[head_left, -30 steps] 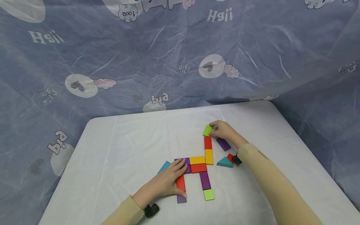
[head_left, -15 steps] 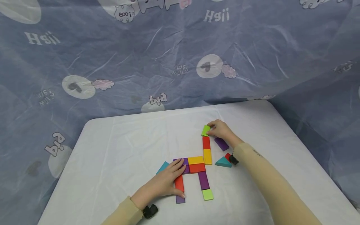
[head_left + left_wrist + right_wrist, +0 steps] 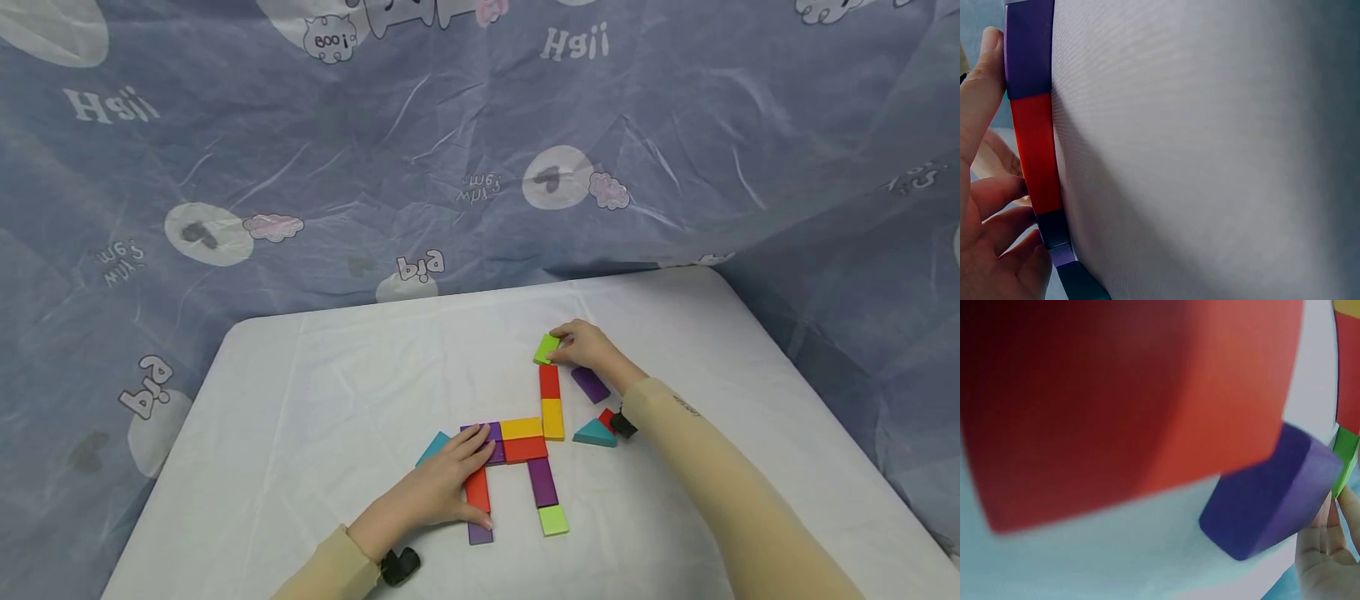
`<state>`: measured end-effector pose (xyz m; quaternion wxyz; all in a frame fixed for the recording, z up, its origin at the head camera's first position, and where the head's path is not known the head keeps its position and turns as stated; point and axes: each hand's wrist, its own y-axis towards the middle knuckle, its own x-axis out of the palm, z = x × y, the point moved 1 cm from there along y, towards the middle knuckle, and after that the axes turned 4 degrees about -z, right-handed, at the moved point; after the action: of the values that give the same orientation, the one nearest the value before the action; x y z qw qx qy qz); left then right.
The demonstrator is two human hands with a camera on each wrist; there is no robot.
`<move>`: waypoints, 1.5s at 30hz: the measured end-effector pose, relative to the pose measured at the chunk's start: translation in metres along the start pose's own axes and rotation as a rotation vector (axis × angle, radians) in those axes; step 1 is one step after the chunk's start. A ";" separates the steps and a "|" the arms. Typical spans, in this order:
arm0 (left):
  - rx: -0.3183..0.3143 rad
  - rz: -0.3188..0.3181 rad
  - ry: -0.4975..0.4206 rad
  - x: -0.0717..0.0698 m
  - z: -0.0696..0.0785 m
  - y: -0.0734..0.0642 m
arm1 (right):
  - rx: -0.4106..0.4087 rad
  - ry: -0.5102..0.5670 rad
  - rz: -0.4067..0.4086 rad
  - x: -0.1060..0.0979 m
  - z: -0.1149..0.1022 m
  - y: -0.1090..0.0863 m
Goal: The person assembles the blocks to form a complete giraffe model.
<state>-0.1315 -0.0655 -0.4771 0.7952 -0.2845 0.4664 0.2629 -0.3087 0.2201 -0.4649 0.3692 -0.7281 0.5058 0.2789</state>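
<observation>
At the top of an upright column, my right hand (image 3: 587,345) pinches a bright green block (image 3: 543,350) by its right side, and the block sits slightly tilted. Below it in the column are a red block (image 3: 550,382) and a yellow block (image 3: 552,419). My left hand (image 3: 435,483) lies with spread fingers over two purple blocks (image 3: 496,452), partly hiding them. Its thumb touches the lower purple block (image 3: 481,533) under a long red block (image 3: 477,490). In the left wrist view, the fingers (image 3: 1000,194) run along the edge of that red block (image 3: 1036,153).
Right of the column lie a loose purple block (image 3: 591,385), a teal triangle (image 3: 596,433) and a small red piece (image 3: 606,418). Another teal piece (image 3: 432,447) is by my left hand. A purple block (image 3: 543,482) and light green block (image 3: 553,521) form a second leg.
The green block has turned a little, its lower end shifting left over the red block, while my right hand keeps its pinch. My left hand stays in place.
</observation>
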 end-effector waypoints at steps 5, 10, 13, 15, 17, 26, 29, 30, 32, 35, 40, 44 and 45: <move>0.003 0.004 -0.003 0.001 -0.001 0.000 | -0.006 -0.044 -0.018 0.002 -0.001 0.003; 0.003 0.006 -0.005 0.001 -0.001 -0.001 | -0.013 -0.071 -0.028 0.003 -0.001 0.005; 0.004 0.003 -0.005 0.001 -0.002 -0.001 | -0.010 -0.061 -0.043 0.002 -0.003 0.006; 0.004 0.002 -0.005 0.001 -0.002 -0.001 | -0.016 -0.053 -0.055 0.002 -0.005 0.007; 0.003 -0.002 -0.006 0.002 -0.003 -0.001 | -0.025 -0.051 -0.068 0.003 -0.008 0.007; 0.003 -0.003 -0.006 0.004 -0.004 -0.001 | -0.035 -0.050 -0.100 0.002 -0.011 0.009; 0.004 -0.003 -0.006 0.004 -0.004 -0.002 | -0.034 -0.047 -0.113 0.003 -0.013 0.009; 0.005 -0.003 -0.008 0.003 -0.004 -0.002 | -0.043 -0.058 -0.114 0.003 -0.013 0.009; 0.009 0.000 -0.007 0.003 -0.003 -0.002 | -0.070 -0.092 -0.116 0.002 -0.015 0.009; 0.012 0.002 -0.006 0.002 -0.003 -0.002 | -0.093 -0.144 -0.113 0.002 -0.019 0.009; 0.011 0.003 -0.004 0.002 -0.004 -0.001 | -0.092 -0.171 -0.103 0.001 -0.023 0.010; 0.016 0.002 -0.008 0.001 -0.003 0.000 | -0.093 -0.144 -0.099 0.000 -0.018 0.012; 0.018 0.001 -0.007 0.001 -0.003 0.000 | -0.097 -0.139 -0.101 0.000 -0.017 0.012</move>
<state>-0.1329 -0.0679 -0.4792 0.7992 -0.2762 0.4660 0.2604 -0.3192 0.2040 -0.4585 0.3811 -0.7487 0.4275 0.3339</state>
